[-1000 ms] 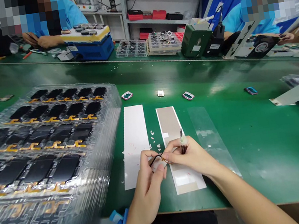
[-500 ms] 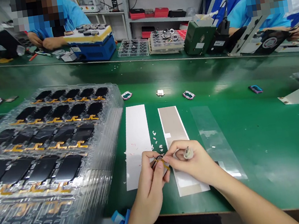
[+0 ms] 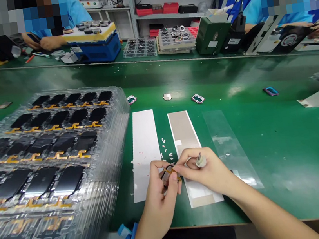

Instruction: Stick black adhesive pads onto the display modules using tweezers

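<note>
My left hand (image 3: 160, 193) pinches a small dark part with an orange flex strip (image 3: 169, 172) just above the green table near its front edge. My right hand (image 3: 206, 170) meets it from the right, fingertips pinched on the same part, and a pair of tweezers (image 3: 200, 160) is tucked in that hand's grip. Both hands hover over a grey-and-white backing sheet (image 3: 182, 132). A white sheet (image 3: 145, 145) lies to the left and a clear film strip (image 3: 225, 142) to the right. Small white peeled bits (image 3: 166, 150) lie between the sheets.
A tall stack of clear trays (image 3: 42, 151) holding black parts with orange flex tails fills the left. Small loose parts (image 3: 197, 98) lie further back on the green table (image 3: 285, 149). Two other people in blue work at the far side, by a blue box (image 3: 95, 45) and shelving.
The tweezers, upright in my right hand a second ago, now lie tilted down in the grip. Both hands stay together on the small part, almost in the same place.
</note>
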Demonstrator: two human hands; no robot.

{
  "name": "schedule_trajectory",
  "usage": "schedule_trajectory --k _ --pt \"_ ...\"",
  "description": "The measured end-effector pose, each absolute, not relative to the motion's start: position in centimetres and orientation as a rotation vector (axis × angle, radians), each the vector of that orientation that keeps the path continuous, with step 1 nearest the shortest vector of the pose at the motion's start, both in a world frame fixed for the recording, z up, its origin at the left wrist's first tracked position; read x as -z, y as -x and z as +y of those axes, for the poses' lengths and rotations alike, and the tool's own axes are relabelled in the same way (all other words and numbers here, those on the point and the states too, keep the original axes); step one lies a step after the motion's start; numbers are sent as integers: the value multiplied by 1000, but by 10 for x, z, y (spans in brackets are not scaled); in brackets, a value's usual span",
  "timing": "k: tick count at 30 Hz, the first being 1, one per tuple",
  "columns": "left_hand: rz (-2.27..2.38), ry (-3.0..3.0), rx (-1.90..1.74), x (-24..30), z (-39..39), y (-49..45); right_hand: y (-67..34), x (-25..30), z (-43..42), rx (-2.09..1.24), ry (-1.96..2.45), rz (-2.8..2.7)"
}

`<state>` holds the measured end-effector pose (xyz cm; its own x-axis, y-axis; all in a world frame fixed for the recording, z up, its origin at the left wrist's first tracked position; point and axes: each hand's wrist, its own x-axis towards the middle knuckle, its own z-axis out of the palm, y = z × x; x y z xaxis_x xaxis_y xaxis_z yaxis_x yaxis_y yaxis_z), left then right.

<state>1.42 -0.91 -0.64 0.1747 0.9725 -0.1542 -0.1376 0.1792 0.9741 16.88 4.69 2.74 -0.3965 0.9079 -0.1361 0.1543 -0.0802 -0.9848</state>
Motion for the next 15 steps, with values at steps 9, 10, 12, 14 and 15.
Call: schedule_trajectory --k 9,10,12,14,15 --pt "1130 -1094 -1041 5 -7 -16 -171 -24 49 -1645 1076 -1550" --pt "1131 -1093 -1051 5 -7 -16 -171 -24 50 -1628 1078 -1559" --pt "1129 -1088 -1075 6 -6 -16 -171 -23 51 -1605 1074 -1557" --pt "1128 -1084 -1088 6 -5 -16 -169 -23 52 -1592 1068 -1557" --pt "1129 -1083 -1088 6 -4 -16 -169 -23 53 -1587 1067 -1558"
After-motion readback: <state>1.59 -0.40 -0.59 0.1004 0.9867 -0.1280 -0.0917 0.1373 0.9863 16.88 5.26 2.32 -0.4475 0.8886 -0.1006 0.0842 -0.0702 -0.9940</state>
